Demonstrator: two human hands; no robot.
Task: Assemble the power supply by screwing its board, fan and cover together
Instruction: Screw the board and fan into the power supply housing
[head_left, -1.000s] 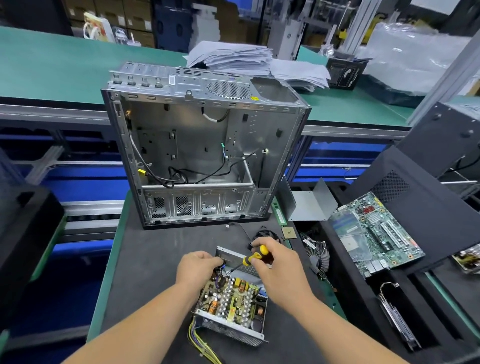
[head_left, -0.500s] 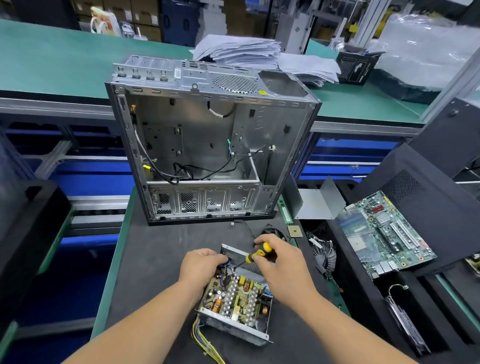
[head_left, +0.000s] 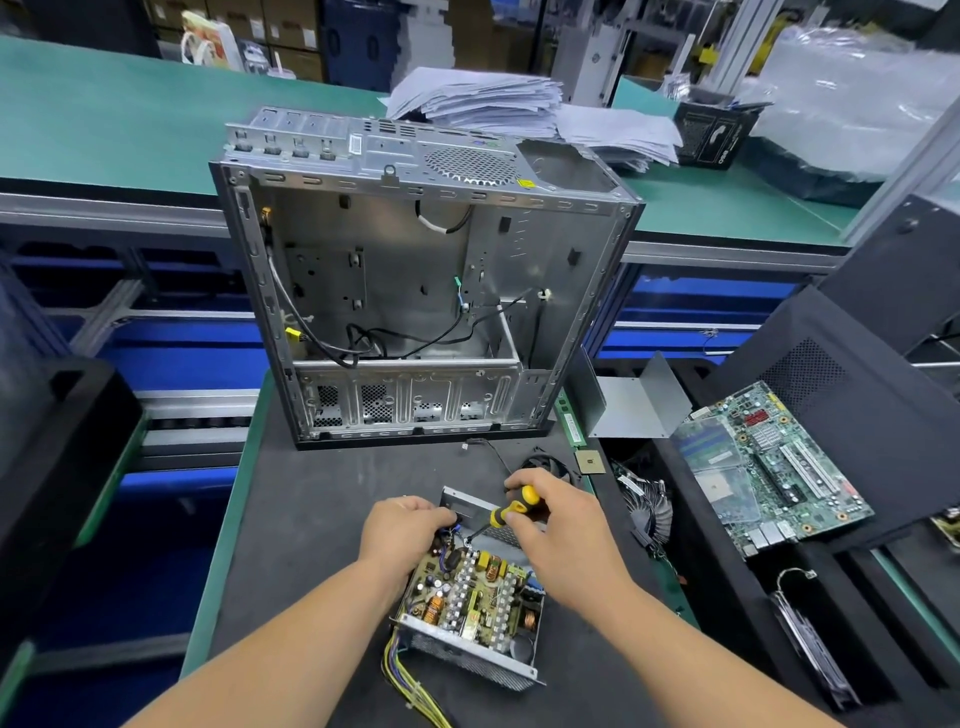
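- Head view, item one: power supply (head_left: 470, 613), open-topped, lying near the front edge of the dark work mat (head_left: 322, 519) with its board (head_left: 467, 592) seated in the metal tray and a wire bundle (head_left: 410, 686) trailing toward you.
- Your left hand (head_left: 402, 530): fingers curled at the board's far-left corner; whether they pinch a wire or only brace the board, you cannot tell from here.
- Your right hand (head_left: 556, 530): fingers clamped on the yellow-and-black screwdriver (head_left: 506, 512), tip angled down at the same far corner.
- Step in hand (a judgement): fixing the board to the tray. Keep the shaft square to the screw head, press down before turning, and hold the blue wires clear of the tip.
- Fan (head_left: 545, 465): on the mat just beyond your right hand, partly hidden, not yet fitted.
- Cover: not identified for certain (the bent grey sheet (head_left: 636, 400) off the mat's right edge may be it).
- Computer case (head_left: 415, 291): upright at the mat's far edge, side open.
- Motherboard (head_left: 769, 467): on the black tray well to the right.
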